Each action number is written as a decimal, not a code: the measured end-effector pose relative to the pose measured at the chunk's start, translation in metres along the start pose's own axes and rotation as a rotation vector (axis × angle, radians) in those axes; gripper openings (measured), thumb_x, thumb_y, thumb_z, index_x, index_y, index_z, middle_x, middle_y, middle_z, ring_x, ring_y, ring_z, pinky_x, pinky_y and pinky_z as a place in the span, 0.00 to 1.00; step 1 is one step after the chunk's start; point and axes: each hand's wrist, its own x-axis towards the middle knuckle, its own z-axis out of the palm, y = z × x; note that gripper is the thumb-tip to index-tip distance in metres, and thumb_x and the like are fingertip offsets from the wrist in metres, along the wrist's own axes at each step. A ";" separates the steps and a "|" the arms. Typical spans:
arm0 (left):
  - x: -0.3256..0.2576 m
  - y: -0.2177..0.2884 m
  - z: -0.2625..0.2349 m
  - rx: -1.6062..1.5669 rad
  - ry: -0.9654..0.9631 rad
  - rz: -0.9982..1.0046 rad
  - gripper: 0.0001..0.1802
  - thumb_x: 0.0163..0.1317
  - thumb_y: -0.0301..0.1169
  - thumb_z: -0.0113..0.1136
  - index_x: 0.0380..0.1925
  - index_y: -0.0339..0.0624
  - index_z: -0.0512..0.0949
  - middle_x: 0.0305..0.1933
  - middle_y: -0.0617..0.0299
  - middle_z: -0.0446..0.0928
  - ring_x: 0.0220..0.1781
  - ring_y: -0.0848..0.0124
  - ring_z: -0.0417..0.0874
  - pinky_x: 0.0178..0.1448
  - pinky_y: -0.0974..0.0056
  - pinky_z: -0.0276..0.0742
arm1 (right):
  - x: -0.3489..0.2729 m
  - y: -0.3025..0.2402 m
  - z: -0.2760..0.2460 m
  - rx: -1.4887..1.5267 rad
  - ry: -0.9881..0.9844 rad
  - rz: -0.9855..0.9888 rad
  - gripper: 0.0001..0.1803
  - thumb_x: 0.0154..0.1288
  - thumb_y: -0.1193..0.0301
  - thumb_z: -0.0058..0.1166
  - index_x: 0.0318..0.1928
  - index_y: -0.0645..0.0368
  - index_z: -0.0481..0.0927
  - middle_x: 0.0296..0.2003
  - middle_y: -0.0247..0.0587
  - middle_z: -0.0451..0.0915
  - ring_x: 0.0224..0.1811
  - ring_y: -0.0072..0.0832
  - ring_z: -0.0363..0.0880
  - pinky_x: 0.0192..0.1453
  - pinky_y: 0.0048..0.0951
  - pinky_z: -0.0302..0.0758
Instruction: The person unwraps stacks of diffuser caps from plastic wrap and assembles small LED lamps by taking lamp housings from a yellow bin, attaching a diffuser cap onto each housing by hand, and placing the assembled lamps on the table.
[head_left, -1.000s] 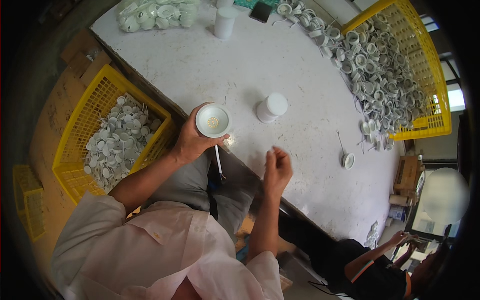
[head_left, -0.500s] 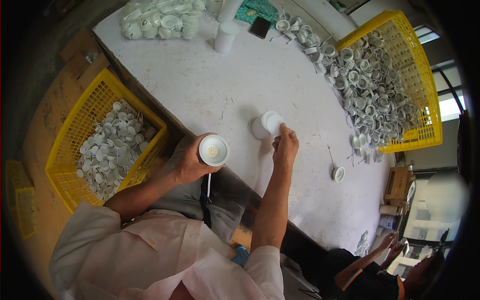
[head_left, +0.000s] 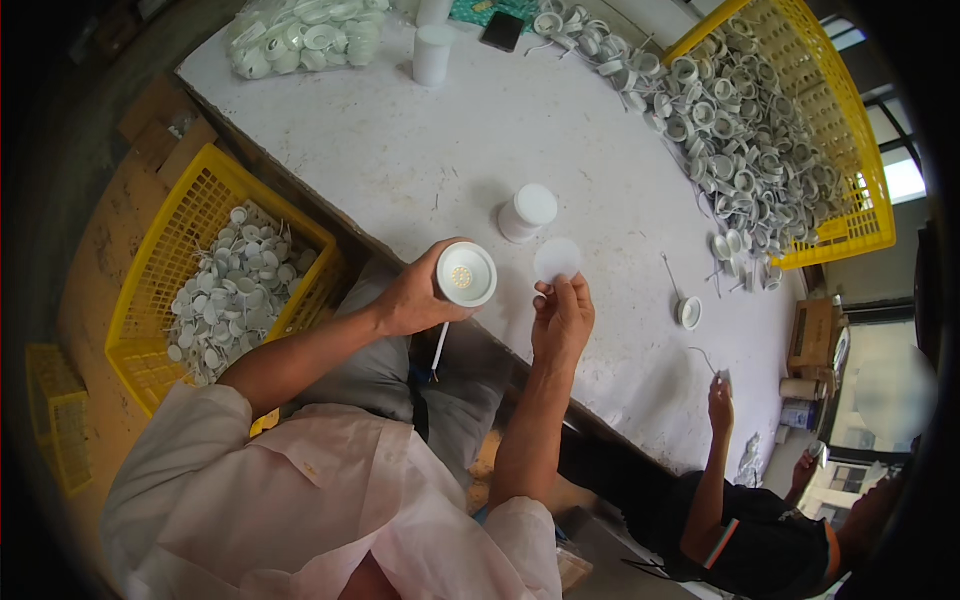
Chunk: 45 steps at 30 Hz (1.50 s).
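Assembly step: left hand (head_left: pixel 415 300) wraps the lamp housing (head_left: pixel 466 274), open face up, above the desk (head_left: pixel 400 150) edge; right hand (head_left: pixel 563 315) pinches the white disc (head_left: pixel 557 259) just beside it; next move likely needs seating the disc squarely on the rim.

1. A white worktable (head_left: pixel 430 140) fills the middle of the view.
2. A yellow mesh crate (head_left: pixel 160 250) at the left holds small white round parts.
3. A second yellow crate (head_left: pixel 850 170) at the upper right spills grey-white ring housings onto the table.
4. A clear bag (head_left: pixel 290 40) of white parts lies at the far edge.
5. A white cylinder (head_left: pixel 432 52) stands near it.
6. Another person's hand (head_left: pixel 720 392) rests at the table's right edge.
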 end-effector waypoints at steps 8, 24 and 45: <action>0.003 -0.003 0.010 -0.210 -0.149 -0.025 0.40 0.55 0.33 0.65 0.63 0.34 0.54 0.55 0.54 0.68 0.56 0.69 0.73 0.58 0.63 0.74 | -0.048 0.021 0.003 -1.280 -0.173 -1.120 0.21 0.47 0.84 0.53 0.45 0.61 0.80 0.42 0.48 0.80 0.39 0.42 0.79 0.42 0.34 0.77; -0.001 -0.008 0.026 0.027 -0.093 0.015 0.25 0.69 0.33 0.46 0.64 0.41 0.57 0.55 0.55 0.69 0.57 0.69 0.71 0.61 0.64 0.70 | -0.061 0.027 0.000 -1.443 -0.249 -1.228 0.28 0.43 0.75 0.64 0.51 0.57 0.78 0.50 0.47 0.78 0.47 0.46 0.77 0.47 0.39 0.72; -0.056 -0.027 -0.109 -0.062 0.412 -0.023 0.30 0.57 0.21 0.51 0.61 0.38 0.57 0.55 0.51 0.69 0.53 0.60 0.77 0.52 0.56 0.80 | 0.030 -0.060 -0.179 -1.404 0.867 -0.956 0.42 0.50 0.64 0.67 0.62 0.70 0.63 0.58 0.62 0.66 0.61 0.53 0.63 0.65 0.47 0.62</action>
